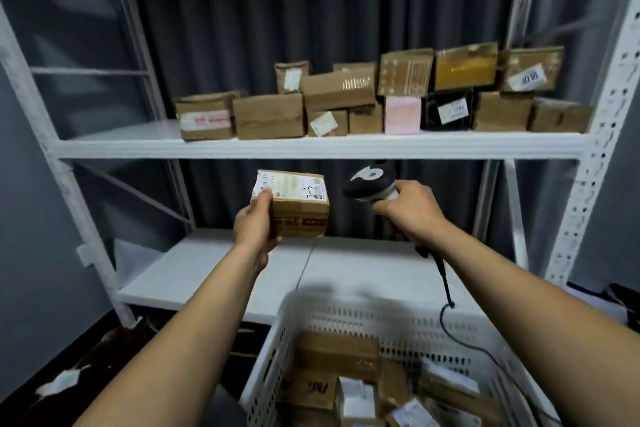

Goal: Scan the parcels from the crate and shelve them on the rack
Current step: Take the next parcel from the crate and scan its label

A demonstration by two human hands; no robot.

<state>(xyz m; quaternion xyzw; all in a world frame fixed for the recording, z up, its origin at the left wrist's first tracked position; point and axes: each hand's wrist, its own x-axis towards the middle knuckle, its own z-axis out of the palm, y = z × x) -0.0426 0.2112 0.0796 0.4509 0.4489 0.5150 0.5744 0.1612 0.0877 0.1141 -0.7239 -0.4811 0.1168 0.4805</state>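
Fingers of left hand [254, 224] clasping cardboard parcel [299, 210], right hand [412, 210] fingers wrapped round scanner [369, 184] handle

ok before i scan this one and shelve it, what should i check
1. Left hand grips the parcel: ok.
2. Label on the parcel's top is uncovered: not ok, the thumb lies on its near corner.
3. Right hand holds the scanner: ok.
4. Scanner aimed at the label: cannot tell, its head sits beside the parcel.
5. Room on the shelf: ok, free space shows left of the shelved parcels.
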